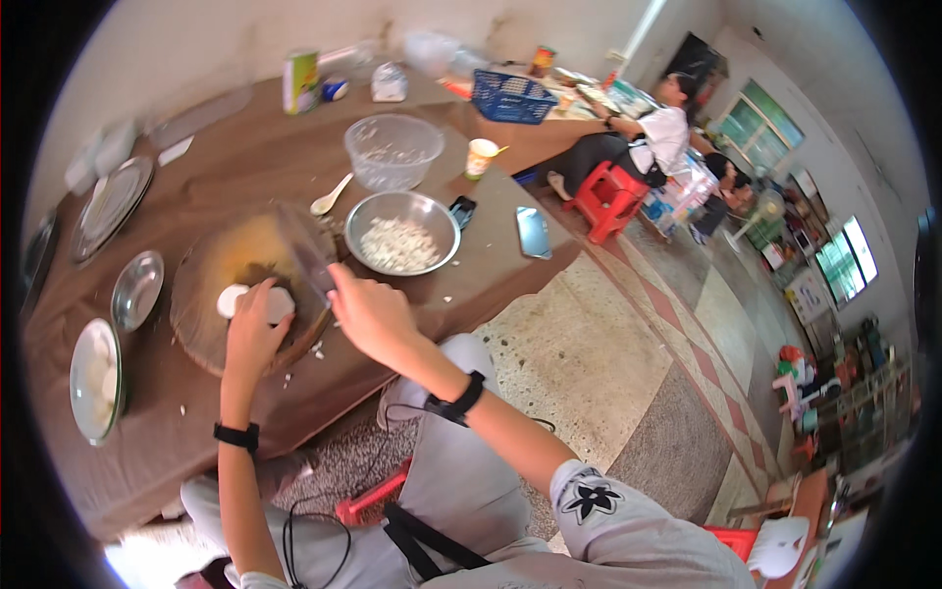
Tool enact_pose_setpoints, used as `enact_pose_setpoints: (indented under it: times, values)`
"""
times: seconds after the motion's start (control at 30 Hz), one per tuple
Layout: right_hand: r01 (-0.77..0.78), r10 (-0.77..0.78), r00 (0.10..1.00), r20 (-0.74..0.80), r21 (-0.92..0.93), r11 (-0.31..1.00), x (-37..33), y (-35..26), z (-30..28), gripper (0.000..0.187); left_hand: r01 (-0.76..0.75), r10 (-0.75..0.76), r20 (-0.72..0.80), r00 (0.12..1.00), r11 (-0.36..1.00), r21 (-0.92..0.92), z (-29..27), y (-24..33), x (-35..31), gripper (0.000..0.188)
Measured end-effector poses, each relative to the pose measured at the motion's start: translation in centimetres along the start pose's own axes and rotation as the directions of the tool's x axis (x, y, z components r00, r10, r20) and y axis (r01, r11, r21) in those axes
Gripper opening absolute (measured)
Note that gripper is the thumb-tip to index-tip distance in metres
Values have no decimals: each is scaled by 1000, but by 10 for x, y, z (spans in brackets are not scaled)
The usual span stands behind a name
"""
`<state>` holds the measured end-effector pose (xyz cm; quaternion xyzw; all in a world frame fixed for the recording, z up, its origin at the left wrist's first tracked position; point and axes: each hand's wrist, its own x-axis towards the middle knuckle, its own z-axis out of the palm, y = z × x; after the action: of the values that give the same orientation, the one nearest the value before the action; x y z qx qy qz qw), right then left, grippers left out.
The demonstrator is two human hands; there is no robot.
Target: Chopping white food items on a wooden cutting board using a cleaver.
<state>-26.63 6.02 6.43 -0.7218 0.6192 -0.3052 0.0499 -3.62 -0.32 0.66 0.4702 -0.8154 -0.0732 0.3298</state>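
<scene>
My right hand (371, 312) grips a knife whose blade (306, 257), smeared by motion, is raised over a round wooden chopping board (201, 314). On the board, my left hand (257, 329) holds down a white, smooth vegetable chunk (281, 304), fingers bent over it. Beside those fingers shows another white rounded piece (230, 300); I cannot tell whether the two are joined. Right of the board stands a steel bowl (432, 257) with white chopped bits (397, 243) in it. Small white scraps lie about the board's near right edge.
Behind the steel bowl are a clear plastic bowl (394, 152), a white spoon (332, 196) and a paper cup (481, 157). A phone (533, 233) lies near the table's right edge. At left sit a small metal bowl (137, 290) and a glass dish (96, 381) with pale pieces.
</scene>
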Motion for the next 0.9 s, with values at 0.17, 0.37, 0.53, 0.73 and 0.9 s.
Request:
enact_pose_setpoints:
  times: [0.17,0.37,0.53,0.73,0.9]
  values:
    - [140,-143,989,-27,-86,986,30,-1,24,24,94,-91,-30,995,992,90,-6,-17,8,63]
    - [160,-154,987,55,-114,981,36,8,34,30,18,-16,-34,999,998,63,-1,-12,-18,52]
    - [130,-122,989,78,-107,986,36,6,44,26,-24,22,16,1000,995,93,-5,-19,-24,35]
    - [139,-117,984,137,-168,976,36,-11,41,26,-75,87,-31,996,958,278,-19,-8,-43,32]
    - [186,-136,971,198,-261,947,30,-13,28,26,-87,104,-67,992,973,211,-25,4,-33,26]
